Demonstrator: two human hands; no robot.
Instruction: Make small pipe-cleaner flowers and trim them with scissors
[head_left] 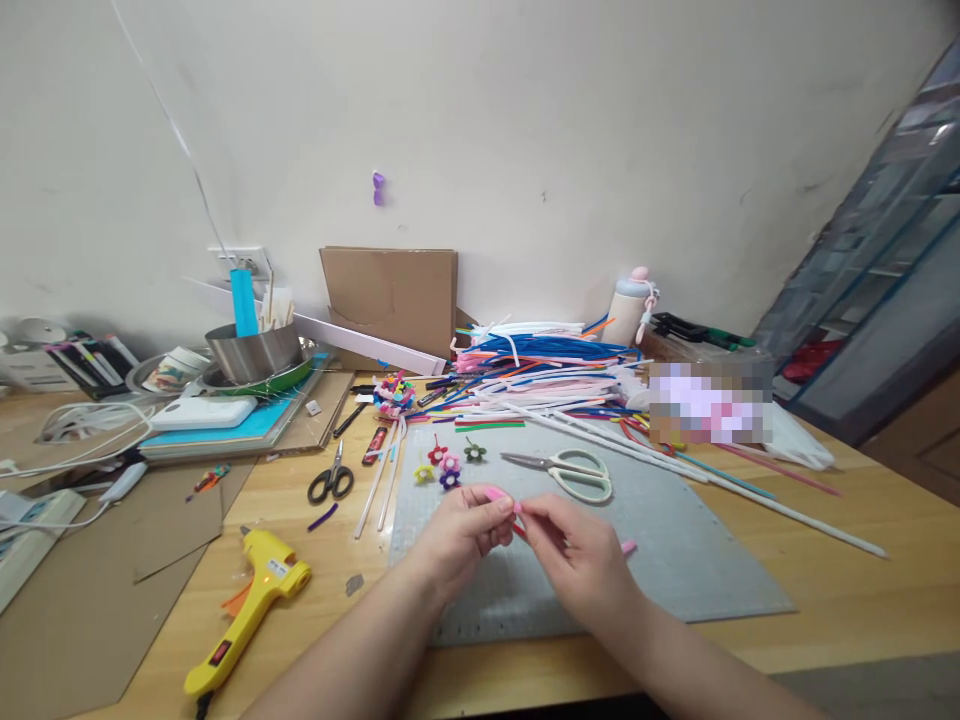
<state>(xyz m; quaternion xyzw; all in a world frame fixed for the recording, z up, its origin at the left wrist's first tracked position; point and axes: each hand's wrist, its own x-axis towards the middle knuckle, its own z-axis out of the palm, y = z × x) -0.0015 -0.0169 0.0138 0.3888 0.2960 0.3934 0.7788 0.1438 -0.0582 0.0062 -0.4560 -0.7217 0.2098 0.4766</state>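
Observation:
My left hand [480, 520] and my right hand [571, 542] meet above the grey cutting mat [697, 560], their fingertips pinched on a pink pipe cleaner [498, 495]. A bit of red shows between the hands, partly covered by fingers. Another pink piece [628, 548] pokes out beside my right hand. Just beyond my hands lie several small pipe-cleaner flowers, among them a red flower [438, 453], a yellow flower [424, 474] and a dark green flower [475, 452]. White-handled scissors [577, 475] rest on the mat behind my right hand.
A yellow glue gun [255, 600] lies at the left, with black-handled scissors [330, 482] beyond it. Bundles of coloured pipe cleaners [547, 375] pile up along the wall. A bottle [628, 312] stands at the back. A metal pot [255, 355] holds sticks at the back left.

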